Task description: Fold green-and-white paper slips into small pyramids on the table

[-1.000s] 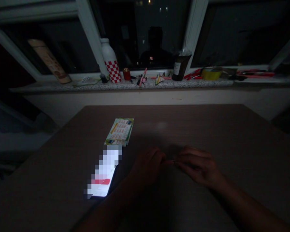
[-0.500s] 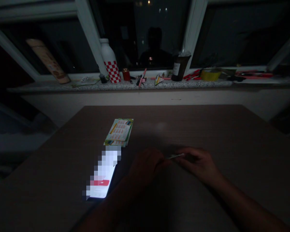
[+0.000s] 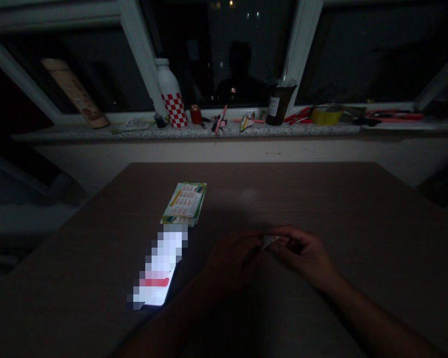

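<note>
Between my hands is a small pale piece of folded paper [image 3: 270, 241], roughly triangular and dimly lit. My right hand [image 3: 304, 253] pinches its right side between thumb and fingers. My left hand [image 3: 233, 256] is closed at its left side, its fingertips in deep shadow. Left of my hands lies a stack of printed cards [image 3: 184, 200] with green edges and orange and red print. Nearer to me, a phone [image 3: 159, 293] rests with its screen lit, partly blurred out, beside my left forearm.
The brown table [image 3: 302, 194] reaches to the wall under a window. On the granite sill stand a red-and-white checked bottle [image 3: 175, 107], a small red jar [image 3: 195, 115], a dark cup [image 3: 277, 107], a leaning patterned cylinder [image 3: 74, 94], a yellow roll [image 3: 326, 115] and several pens.
The paper has turned from a thin edge-on strip to show a wider, triangular face. My left fingers have shifted slightly right, towards my right hand. The cards and phone stay put.
</note>
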### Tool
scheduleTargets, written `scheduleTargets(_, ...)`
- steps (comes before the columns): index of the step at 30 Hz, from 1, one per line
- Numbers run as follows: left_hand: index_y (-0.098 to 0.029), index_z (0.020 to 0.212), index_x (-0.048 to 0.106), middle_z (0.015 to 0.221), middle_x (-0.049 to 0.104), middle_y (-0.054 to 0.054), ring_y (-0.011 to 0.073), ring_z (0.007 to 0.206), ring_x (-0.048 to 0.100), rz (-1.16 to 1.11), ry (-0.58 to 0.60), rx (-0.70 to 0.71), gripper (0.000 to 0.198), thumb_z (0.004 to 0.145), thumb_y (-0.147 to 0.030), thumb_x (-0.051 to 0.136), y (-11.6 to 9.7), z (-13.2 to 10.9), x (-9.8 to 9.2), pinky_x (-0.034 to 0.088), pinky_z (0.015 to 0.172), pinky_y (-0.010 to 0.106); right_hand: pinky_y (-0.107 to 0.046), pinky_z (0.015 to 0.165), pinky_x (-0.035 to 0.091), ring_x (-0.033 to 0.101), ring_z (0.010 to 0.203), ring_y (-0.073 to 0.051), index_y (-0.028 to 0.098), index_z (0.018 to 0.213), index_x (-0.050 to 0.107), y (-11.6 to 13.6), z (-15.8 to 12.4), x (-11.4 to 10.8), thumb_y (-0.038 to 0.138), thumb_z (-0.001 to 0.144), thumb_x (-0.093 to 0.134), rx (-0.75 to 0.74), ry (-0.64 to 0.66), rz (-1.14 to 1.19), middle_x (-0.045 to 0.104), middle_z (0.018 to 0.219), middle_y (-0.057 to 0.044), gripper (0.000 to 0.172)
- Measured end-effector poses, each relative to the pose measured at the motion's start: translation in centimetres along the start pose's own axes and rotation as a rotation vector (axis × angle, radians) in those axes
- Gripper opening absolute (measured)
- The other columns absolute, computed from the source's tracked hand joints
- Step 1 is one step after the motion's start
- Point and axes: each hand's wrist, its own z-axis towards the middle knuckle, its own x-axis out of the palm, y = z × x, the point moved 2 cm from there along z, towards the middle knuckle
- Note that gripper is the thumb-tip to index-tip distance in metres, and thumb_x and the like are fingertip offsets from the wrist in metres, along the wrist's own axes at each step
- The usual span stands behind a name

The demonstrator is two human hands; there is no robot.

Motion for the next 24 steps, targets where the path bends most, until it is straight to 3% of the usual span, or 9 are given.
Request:
scheduleTargets(7,-0.018,0.096,0.060,0.106,0.067,0.007,0.0173,0.099,0.061,-0.061,-0.067,-0.029,0.012,0.086,-0.019,0.054,-0.27,0.35,-0.04,0.048,0.087,0.031,-0.024,0.064,0.054,0.067,0.071,-0.015,0.020,0.093,0.069,-0.06,-0.16,0.19,0.024,0.076,0.068,-0.007,0.015,-0.078,0.072,0.080,-0.004,0.017)
scheduleTargets(19,-0.019,0.087,0.062,0.098,0.068,0.004,0.0156,0.089,0.063,-0.156,-0.113,-0.148,0.007,0.082,-0.018,0.057,-0.17,0.60,0.02,0.049,0.080,0.029,-0.028,0.071,0.054,0.068,0.079,-0.017,0.021,0.096,0.068,0.25,0.00,0.20,0.019,0.079,0.061,-0.146,0.058,-0.289,0.072,0.089,-0.005,0.018)
scheduleTargets(24,-0.018,0.086,0.062,0.100,0.067,0.007,0.0174,0.092,0.063,-0.096,-0.164,-0.127,0.006,0.082,-0.019,0.058,-0.26,0.40,0.47,0.050,0.082,0.031,-0.026,0.067,0.053,0.066,0.073,-0.016,0.019,0.093,0.068,0.38,-0.07,0.31,0.016,0.075,0.060,-0.138,-0.037,-0.319,0.071,0.083,-0.004,0.019)
